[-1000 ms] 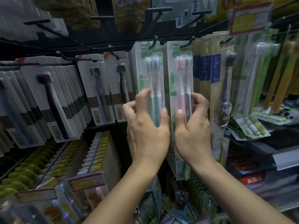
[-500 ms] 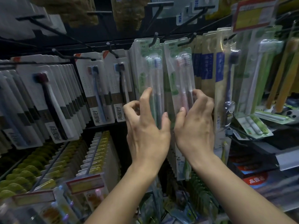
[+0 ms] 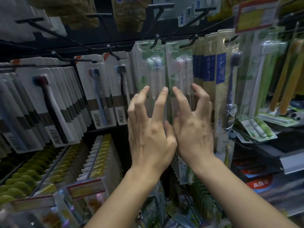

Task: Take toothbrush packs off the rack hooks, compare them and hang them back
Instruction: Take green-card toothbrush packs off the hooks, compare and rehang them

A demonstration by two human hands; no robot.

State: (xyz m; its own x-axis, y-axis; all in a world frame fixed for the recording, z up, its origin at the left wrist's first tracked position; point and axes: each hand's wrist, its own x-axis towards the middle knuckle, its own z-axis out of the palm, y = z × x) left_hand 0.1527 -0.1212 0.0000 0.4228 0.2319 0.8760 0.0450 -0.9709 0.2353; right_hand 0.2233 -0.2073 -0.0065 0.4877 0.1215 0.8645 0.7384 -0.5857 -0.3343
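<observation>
Two clear twin-brush packs hang side by side on black rack hooks. The left pack (image 3: 150,66) holds a green and a blue brush; the right pack (image 3: 180,65) holds a pink and a purple one. My left hand (image 3: 149,130) is in front of the lower half of the left pack, fingers spread and off the plastic. In front of the right pack my right hand (image 3: 192,125) has its fingers apart too, holding nothing. The two hands touch at the thumbs' base. The packs' lower parts are hidden behind my hands.
White-carded single brushes (image 3: 98,89) fill the hooks to the left. Blue-labelled packs (image 3: 220,71) and a price tag (image 3: 256,15) hang to the right. Yellow packs (image 3: 98,162) sit on lower hooks, and a shelf edge (image 3: 291,162) juts out at the right.
Both hands let go of the two hanging packs and drew back slightly with fingers spreading. The right pack, tilted half a second ago, now hangs straight.
</observation>
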